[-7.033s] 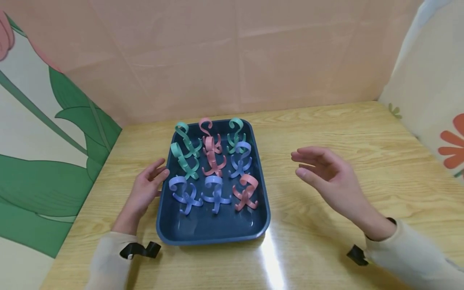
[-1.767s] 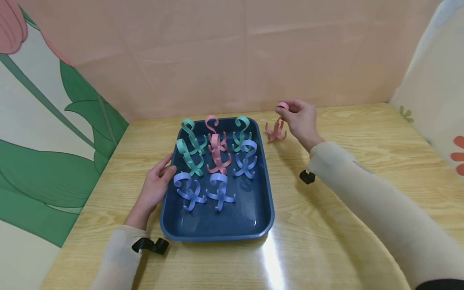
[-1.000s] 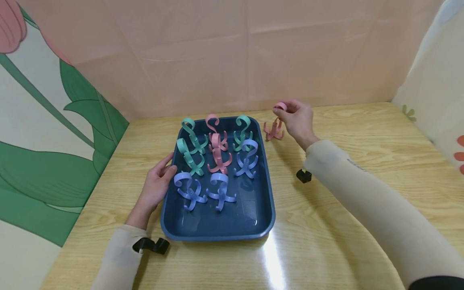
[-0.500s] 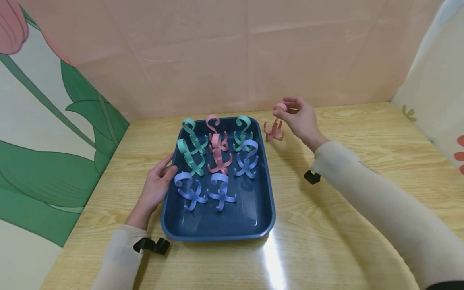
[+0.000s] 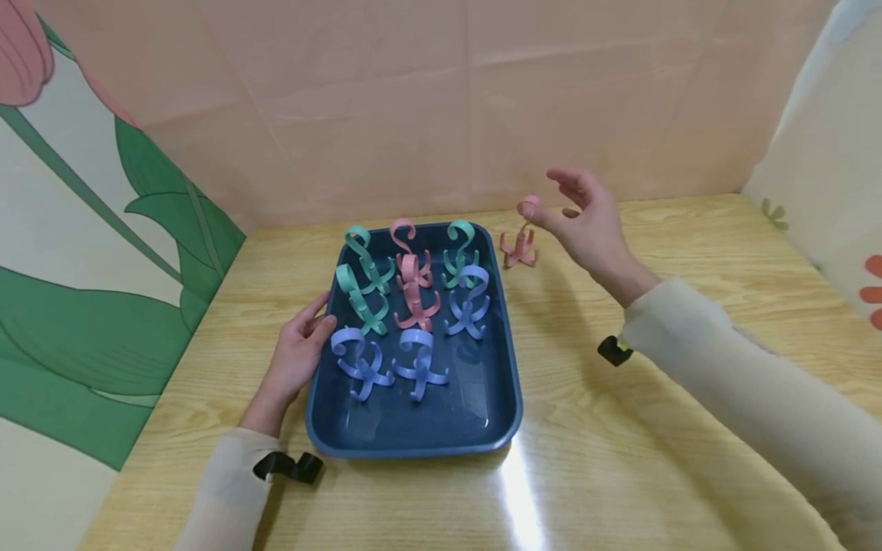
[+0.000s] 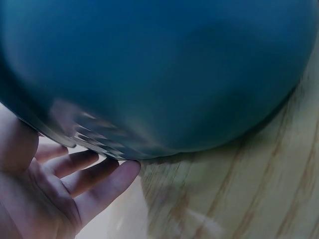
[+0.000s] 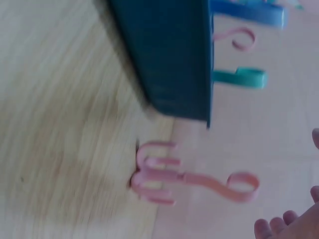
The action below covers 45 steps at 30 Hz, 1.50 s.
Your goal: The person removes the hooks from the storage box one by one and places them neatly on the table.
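Observation:
A pink four-claw hanging hook (image 5: 520, 249) stands upright on the wooden table, just off the dark blue tray's far right corner. My right hand (image 5: 592, 229) is behind and right of its curled top, fingers spread and thumb overlapping the curl in the head view. In the right wrist view, the fingertips (image 7: 276, 226) show apart from the pink hook (image 7: 199, 184). My left hand (image 5: 296, 356) rests against the left side of the tray (image 5: 413, 450), thumb at the rim. In the left wrist view its straight fingers (image 6: 107, 191) touch the tray's outer wall (image 6: 164, 89).
Several more hooks stand in the tray: green ones (image 5: 368, 310) at the left and back, pink ones (image 5: 416, 306) in the middle, blue ones (image 5: 420, 367) at the front and right. A pink-covered wall (image 5: 386, 115) rises behind the table (image 5: 689, 306).
The pink hook from the tray's front right now stands on the table. My right hand has loosened its fingers from the curl and drawn back right. The left hand stays at the tray.

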### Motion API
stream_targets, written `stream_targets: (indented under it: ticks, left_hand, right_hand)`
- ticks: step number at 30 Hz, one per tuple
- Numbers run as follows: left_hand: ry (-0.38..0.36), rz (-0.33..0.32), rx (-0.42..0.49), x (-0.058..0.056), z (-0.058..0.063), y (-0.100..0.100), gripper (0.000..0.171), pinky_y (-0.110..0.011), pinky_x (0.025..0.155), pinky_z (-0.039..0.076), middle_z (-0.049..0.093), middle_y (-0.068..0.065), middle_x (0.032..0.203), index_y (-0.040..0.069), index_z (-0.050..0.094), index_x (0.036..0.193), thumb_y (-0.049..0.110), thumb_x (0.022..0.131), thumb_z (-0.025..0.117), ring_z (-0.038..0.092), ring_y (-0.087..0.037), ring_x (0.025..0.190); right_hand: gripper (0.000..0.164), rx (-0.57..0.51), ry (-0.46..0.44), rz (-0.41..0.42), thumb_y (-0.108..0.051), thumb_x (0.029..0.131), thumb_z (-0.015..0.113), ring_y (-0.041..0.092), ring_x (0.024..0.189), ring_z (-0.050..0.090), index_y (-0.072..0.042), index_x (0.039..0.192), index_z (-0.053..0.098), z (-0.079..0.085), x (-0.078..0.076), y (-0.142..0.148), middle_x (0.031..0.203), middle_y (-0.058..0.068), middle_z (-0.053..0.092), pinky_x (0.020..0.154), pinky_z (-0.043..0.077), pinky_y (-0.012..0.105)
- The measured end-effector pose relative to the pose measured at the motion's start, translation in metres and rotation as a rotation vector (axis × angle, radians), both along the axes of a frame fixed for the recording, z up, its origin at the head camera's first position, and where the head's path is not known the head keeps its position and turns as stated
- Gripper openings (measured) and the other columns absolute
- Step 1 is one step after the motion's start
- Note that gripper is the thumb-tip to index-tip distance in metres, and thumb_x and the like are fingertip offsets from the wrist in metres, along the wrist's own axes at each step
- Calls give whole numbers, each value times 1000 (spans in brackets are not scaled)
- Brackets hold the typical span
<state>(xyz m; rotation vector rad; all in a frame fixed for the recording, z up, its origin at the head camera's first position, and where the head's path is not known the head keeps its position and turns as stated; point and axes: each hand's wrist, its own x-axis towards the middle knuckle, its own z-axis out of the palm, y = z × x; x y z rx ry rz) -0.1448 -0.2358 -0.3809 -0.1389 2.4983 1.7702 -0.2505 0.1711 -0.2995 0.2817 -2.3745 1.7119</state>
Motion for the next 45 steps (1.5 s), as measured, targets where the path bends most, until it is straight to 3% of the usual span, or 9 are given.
stream_targets:
  ticks: [5, 13, 20, 25, 45]
  left_hand:
    - [-2, 8, -4, 0, -1, 0, 53, -48, 104, 45, 52, -17, 146, 23, 32, 159, 31, 108, 45, 54, -30, 130]
    - [0, 9, -7, -1, -2, 0, 52, -49, 105, 44, 52, -17, 146, 24, 33, 159, 31, 108, 46, 54, -31, 130]
    - [0, 7, 0, -2, -2, 0, 52, -49, 107, 43, 52, -16, 147, 26, 34, 158, 32, 108, 46, 53, -30, 131]
    - [-3, 11, 0, -2, -2, 0, 52, -50, 107, 43, 53, -15, 146, 27, 34, 158, 32, 108, 46, 53, -30, 131]
    - [22, 9, -3, -1, -3, 0, 51, -49, 106, 44, 54, -16, 144, 24, 35, 158, 29, 108, 46, 55, -30, 129]
  right_hand:
    - [56, -32, 76, 29, -24, 88, 79, 20, 131, 50, -9, 138, 58, 0, 20, -12, 138, 5, 58, 108, 41, 47]
    - [45, -165, 96, 168, -9, 88, 78, 20, 117, 61, -1, 129, 63, -16, 43, -29, 128, 7, 64, 99, 50, 32]
    - [51, -163, 68, 282, -11, 87, 80, 25, 123, 59, -5, 134, 61, -29, 54, -40, 131, 9, 65, 104, 46, 46]
    - [51, -167, 59, 349, -10, 88, 79, 28, 126, 57, -7, 135, 60, -37, 58, -47, 135, 14, 62, 105, 44, 49]
    - [47, -110, 0, 339, -16, 89, 79, 23, 110, 68, -10, 133, 64, -49, 57, -64, 127, 5, 68, 91, 54, 32]
